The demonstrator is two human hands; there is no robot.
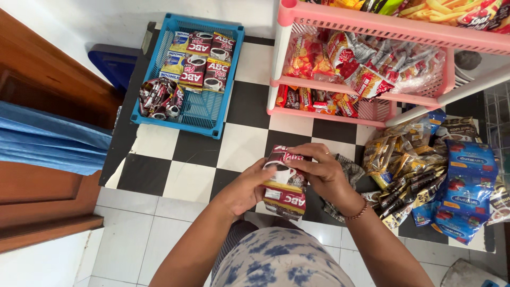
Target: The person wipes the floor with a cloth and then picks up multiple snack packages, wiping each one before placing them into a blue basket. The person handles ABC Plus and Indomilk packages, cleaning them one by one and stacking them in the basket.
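Note:
Both my hands hold a folded strip of red coffee sachets (284, 186) in front of me, above the black-and-white checkered floor. My left hand (247, 187) grips its left side from below. My right hand (321, 171) closes over its top and right edge, a bead bracelet on that wrist. A blue plastic basket (204, 114) lies on the floor ahead to the left, with more red and yellow sachet packs stacked in its far half and a loose bundle at its left edge.
A pink plastic rack (372, 26) with snack packets on its shelves stands ahead right. A heap of brown and blue sachet packs (430, 175) lies on the floor to my right. A wooden door (37, 202) and blue cloth are at the left.

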